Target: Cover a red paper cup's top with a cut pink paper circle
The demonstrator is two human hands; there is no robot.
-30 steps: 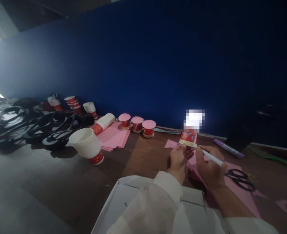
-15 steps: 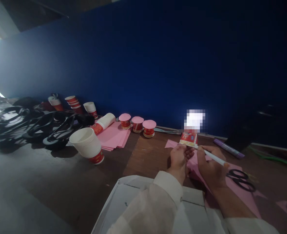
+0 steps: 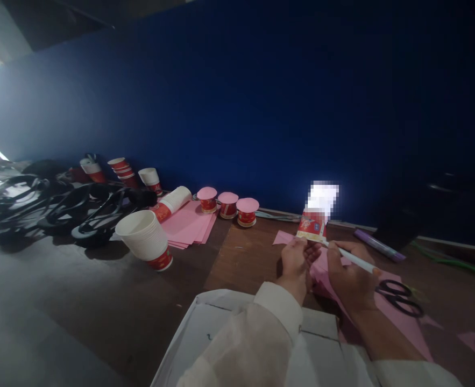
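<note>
My left hand pinches the lower rim of a red and white paper cup, which is held tilted above a pink paper sheet. My right hand is closed on a white pen, whose tip touches the cup's rim. Both hands sit close together over the brown table, just beyond an open white box.
Black scissors lie right of my right hand. A purple marker lies by the blue wall. Three small cups with pink tops, a pink paper stack, a stack of white cups and black headsets lie to the left.
The cup has tipped slightly further upright and my right hand with the pen has shifted a little; otherwise nothing moved.
</note>
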